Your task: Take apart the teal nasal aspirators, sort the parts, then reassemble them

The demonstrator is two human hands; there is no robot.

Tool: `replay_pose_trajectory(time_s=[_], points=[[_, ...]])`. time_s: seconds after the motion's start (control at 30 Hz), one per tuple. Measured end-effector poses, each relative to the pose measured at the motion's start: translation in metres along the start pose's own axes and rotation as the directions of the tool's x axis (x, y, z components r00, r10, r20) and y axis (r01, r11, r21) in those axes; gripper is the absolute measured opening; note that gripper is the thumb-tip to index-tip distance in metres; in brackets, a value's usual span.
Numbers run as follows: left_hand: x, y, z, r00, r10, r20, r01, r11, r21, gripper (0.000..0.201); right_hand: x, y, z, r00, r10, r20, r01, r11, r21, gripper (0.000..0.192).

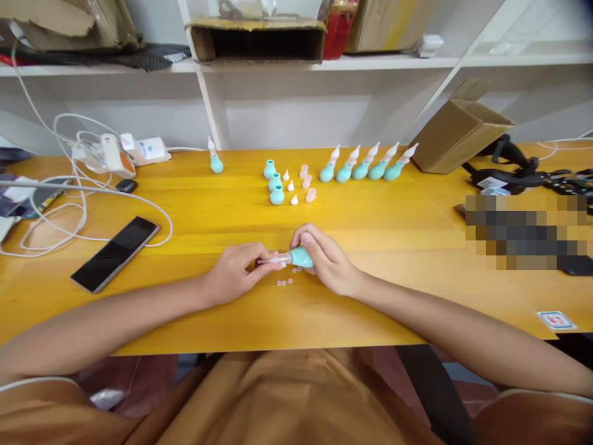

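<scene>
My right hand [324, 256] grips a teal rubber bulb [302, 256] lying sideways just above the yellow table [380, 228]. My left hand [238, 269] pinches the clear pinkish tip [273, 260] at the bulb's left end. Three tiny clear discs [284, 282] lie on the table right below the tip. Further back stand three bare teal bulbs [274, 182], small white tips [291, 186] and pink caps [307, 182]. A row of several finished bulbs with tips [365, 165] leans to their right. One more finished bulb [215, 159] stands alone at the back left.
A black phone [115, 252] lies at the left, ringed by white cables [78, 198] and chargers [139, 150]. A tilted cardboard box [456, 133] and black straps [523, 173] sit at the right. White shelves [324, 65] with boxes rise behind the table.
</scene>
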State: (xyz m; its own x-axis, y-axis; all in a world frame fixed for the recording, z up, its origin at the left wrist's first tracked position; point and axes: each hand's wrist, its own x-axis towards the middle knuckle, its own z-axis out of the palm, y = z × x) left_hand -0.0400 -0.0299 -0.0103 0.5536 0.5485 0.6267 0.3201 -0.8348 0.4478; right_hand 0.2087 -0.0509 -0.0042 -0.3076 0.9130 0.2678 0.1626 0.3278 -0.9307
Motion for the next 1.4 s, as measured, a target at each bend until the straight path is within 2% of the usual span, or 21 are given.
replay_pose_trajectory(time_s=[0.23, 0.43, 0.7, 0.83, 1.0, 1.13, 1.3, 1.4], points=[[-0.003, -0.003, 0.001, 0.994, 0.106, 0.012, -0.107, 0.993, 0.055, 0.008, 0.000, -0.001, 0.000, 0.994, 0.097, 0.060, -0.100, 0.993, 0.062, 0.051], [0.003, -0.011, -0.002, 0.974, 0.225, 0.041, -0.226, 0.974, 0.030, 0.004, 0.006, 0.001, -0.001, 0.967, 0.226, 0.116, -0.245, 0.948, 0.204, 0.060], [0.001, -0.017, -0.004, 0.970, 0.199, 0.138, -0.202, 0.979, 0.009, 0.006, 0.009, 0.010, -0.001, 0.936, 0.308, 0.169, -0.348, 0.886, 0.307, 0.058], [0.001, -0.017, -0.005, 0.964, 0.233, 0.126, -0.234, 0.972, -0.009, 0.005, 0.006, 0.009, 0.002, 0.944, 0.300, 0.140, -0.329, 0.890, 0.316, 0.059], [0.001, -0.015, -0.005, 0.941, 0.322, 0.103, -0.325, 0.945, 0.014, 0.012, 0.002, 0.000, 0.004, 0.953, 0.282, 0.111, -0.301, 0.923, 0.240, 0.061], [0.000, -0.014, -0.005, 0.931, 0.351, 0.097, -0.352, 0.936, 0.001, 0.018, -0.001, -0.006, 0.003, 0.966, 0.240, 0.102, -0.255, 0.950, 0.180, 0.060], [0.000, -0.013, -0.005, 0.915, 0.390, 0.101, -0.397, 0.916, 0.061, 0.020, -0.002, -0.007, 0.003, 0.992, 0.110, 0.056, -0.113, 0.992, 0.055, 0.056], [0.000, -0.012, -0.004, 0.925, 0.372, 0.080, -0.376, 0.925, 0.048, 0.018, -0.003, -0.007, 0.002, 1.000, -0.015, 0.009, 0.015, 0.997, -0.073, 0.053]])
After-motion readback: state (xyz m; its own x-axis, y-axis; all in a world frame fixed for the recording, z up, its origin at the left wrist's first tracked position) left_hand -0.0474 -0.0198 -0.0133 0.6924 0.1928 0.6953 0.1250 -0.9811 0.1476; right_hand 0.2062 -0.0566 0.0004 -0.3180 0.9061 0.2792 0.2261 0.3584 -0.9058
